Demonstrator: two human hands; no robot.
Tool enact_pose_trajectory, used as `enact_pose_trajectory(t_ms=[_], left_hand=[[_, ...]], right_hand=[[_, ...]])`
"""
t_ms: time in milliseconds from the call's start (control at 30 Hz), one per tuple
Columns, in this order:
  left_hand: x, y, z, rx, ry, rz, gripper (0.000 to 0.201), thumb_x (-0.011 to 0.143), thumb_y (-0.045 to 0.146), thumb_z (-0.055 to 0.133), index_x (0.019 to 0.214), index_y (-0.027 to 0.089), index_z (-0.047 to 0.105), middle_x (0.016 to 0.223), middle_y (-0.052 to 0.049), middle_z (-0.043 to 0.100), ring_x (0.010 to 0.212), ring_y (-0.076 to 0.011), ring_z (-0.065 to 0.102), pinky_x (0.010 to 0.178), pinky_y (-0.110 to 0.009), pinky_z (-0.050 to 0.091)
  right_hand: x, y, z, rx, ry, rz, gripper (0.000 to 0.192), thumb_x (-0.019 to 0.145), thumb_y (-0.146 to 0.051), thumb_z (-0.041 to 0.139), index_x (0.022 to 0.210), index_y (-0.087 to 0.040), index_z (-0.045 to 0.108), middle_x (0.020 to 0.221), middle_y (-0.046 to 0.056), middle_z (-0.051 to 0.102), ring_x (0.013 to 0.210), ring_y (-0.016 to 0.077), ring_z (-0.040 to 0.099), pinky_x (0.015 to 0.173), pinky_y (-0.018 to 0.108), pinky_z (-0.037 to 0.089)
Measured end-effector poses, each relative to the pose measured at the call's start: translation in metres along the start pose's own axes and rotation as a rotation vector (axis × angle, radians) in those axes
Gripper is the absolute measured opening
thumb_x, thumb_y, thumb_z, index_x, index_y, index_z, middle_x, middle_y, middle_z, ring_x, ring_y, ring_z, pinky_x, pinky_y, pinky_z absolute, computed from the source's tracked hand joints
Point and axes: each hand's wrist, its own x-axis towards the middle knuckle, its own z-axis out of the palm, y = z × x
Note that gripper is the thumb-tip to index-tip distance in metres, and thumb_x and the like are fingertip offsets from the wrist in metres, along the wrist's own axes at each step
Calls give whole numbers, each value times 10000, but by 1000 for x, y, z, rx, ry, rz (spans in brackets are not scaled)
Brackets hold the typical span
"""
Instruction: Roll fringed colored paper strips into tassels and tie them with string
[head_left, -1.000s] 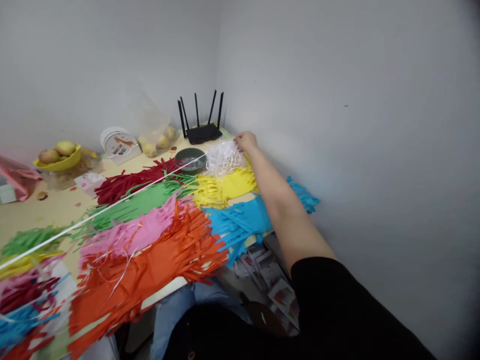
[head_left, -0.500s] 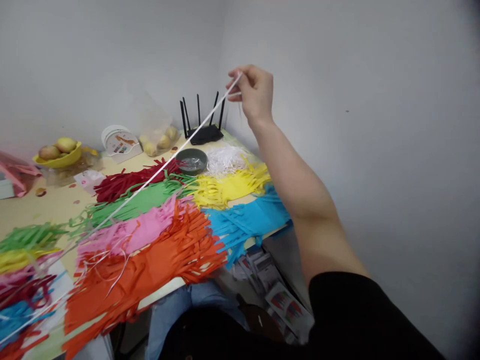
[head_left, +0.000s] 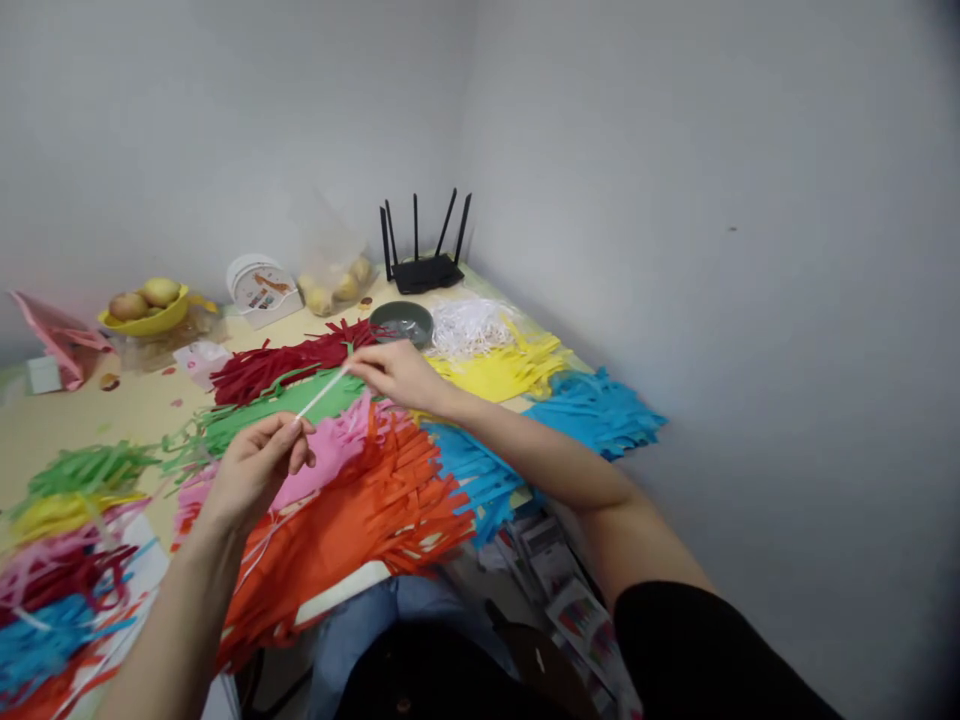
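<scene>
A thin white ribbon [head_left: 322, 392] runs taut between my two hands above the table. My left hand [head_left: 259, 460] pinches its lower end between thumb and fingers. The upper end sits in the closed fingertips of my right hand [head_left: 394, 372]. Beneath them lie fringed strips: a green bundle [head_left: 240, 412], a pink one [head_left: 326, 450] and an orange one [head_left: 330, 530]. A dark red bundle [head_left: 289, 362] lies behind the green. Yellow fringe [head_left: 495, 375] and blue fringe [head_left: 600, 412] spread to the right, partly behind my right forearm.
At the back stand a black router [head_left: 427, 273], a dark bowl [head_left: 401, 322], white shredded strands [head_left: 472, 325], a bag of yellow fruit [head_left: 337, 285], a white holder [head_left: 262, 295] and a yellow fruit bowl [head_left: 146, 320]. Mixed coloured fringe [head_left: 67, 580] lies at left. A wall rises at right.
My right hand has come down from its raised position toward the table, still with the white ribbon. My left hand has come into view, holding the ribbon close to the right one.
</scene>
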Motion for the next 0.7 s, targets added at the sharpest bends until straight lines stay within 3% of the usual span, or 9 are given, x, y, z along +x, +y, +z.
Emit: enact_pose_trajectory(t_ms=[100,267,367,467,700], left_hand=[[9,-10,-17,157,63,-4,421,728,575,789,743,163,705,497,23,525,496,-102,452,552,-229,424],[12,-12,-31,524,172,122,341,739,507,763,645,181,724,708,-59,698,704,-190,625,668,-268,487],[16,-13,-30,524,171,122,317,741,477,744,607,191,721,680,-58,705,690,-201,646,689,-277,506],[20,-21,-32,480,166,59,328,715,486,744,585,187,715,651,-61,707,662,-198,646,661,-271,515],[28,-34,-40,395,196,20,293,671,461,757,589,181,729,603,-41,687,584,-151,593,621,-242,505]], right_hand=[[10,7,16,-262,-58,43,244,869,-407,693,962,-222,821,949,28,801,892,172,735,742,222,547],[63,40,-8,-641,-8,228,242,959,-260,600,1041,-121,780,1157,150,748,1125,267,676,962,343,516],[89,67,-14,-794,-122,332,250,972,-318,616,1130,-143,700,1211,122,689,1117,235,658,977,418,538],[104,89,-3,-900,-273,352,315,974,-369,618,1222,-176,638,1260,95,642,1099,205,648,950,418,562],[119,111,15,-1051,-437,331,396,950,-363,654,1250,-106,618,1264,139,631,1116,233,645,954,434,558]])
